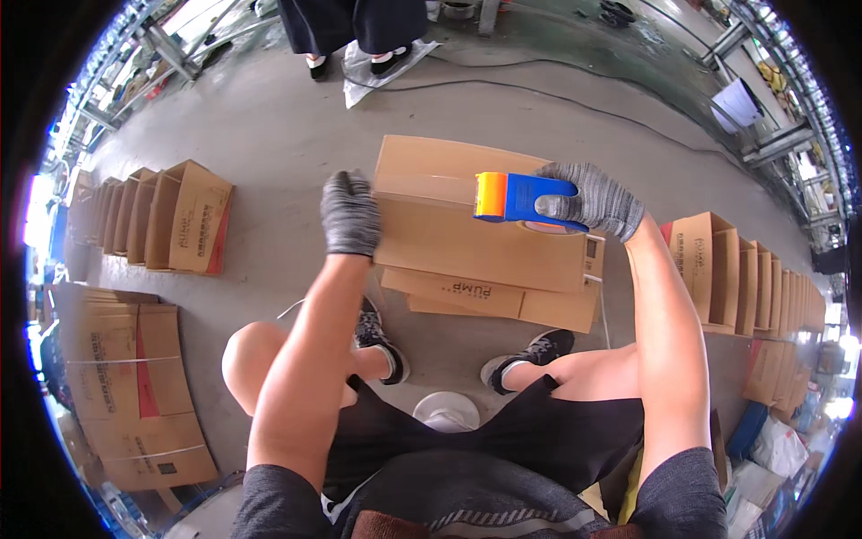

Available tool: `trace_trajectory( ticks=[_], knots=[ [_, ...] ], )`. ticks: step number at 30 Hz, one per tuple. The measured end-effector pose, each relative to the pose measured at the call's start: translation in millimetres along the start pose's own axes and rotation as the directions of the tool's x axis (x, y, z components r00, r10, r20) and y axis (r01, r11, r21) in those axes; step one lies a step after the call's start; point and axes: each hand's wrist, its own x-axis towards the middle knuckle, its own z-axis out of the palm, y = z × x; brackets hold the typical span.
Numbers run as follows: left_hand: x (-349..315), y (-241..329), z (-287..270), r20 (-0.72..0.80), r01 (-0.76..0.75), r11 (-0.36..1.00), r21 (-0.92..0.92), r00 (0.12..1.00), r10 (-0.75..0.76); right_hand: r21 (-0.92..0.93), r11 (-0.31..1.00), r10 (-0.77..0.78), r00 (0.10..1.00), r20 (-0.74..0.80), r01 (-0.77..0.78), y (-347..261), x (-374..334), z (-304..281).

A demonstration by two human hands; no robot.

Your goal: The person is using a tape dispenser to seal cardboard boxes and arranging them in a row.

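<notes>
A brown cardboard box point(476, 242) lies before me, with its flaps meeting along a seam across the top. My right hand point(597, 199), in a grey knit glove, grips a blue and orange tape dispenser point(530, 198) over the right part of that seam. At the box's left edge, level with the seam, is my left hand point(351, 216), gloved too. Its fingers are curled closed, and what they hold, if anything, is hidden. Under the box sit flat cardboard pieces point(503, 298).
Rows of open cardboard boxes stand at left point(189, 216) and right point(705, 269). Strapped flat cartons point(135, 386) lie at lower left. Ahead, another person's legs point(355, 27) stand by a plastic sheet point(382, 76). A dark cable point(539, 92) crosses the floor.
</notes>
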Motion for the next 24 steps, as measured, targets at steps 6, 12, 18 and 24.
trace_trajectory(
  ticks=[6, 12, 18, 24],
  knots=[
    [20.4, -2.5, -2.9, 0.324, 0.544, 0.792, -0.276, 0.829, -0.456, -0.236, 0.97, 0.035, 0.997, -0.066, -0.049, 9.2, 20.7, 10.7],
    [12.5, -42.6, 23.3, 0.506, 0.499, 0.864, -0.058, 0.761, -0.406, -0.347, 0.935, 0.05, 0.996, -0.069, -0.071, 15.6, 26.0, 12.2],
    [11.1, -103.2, 26.0, 0.584, 0.537, 0.753, 0.381, 0.492, -0.646, -0.324, 0.946, 0.005, 0.997, -0.079, -0.03, 9.3, 35.1, 20.4],
    [17.6, 5.4, 12.8, 0.499, 0.364, 0.847, -0.388, 0.855, -0.139, -0.381, 0.916, 0.094, 0.99, -0.105, -0.128, 14.9, 23.5, 14.3]
  ],
)
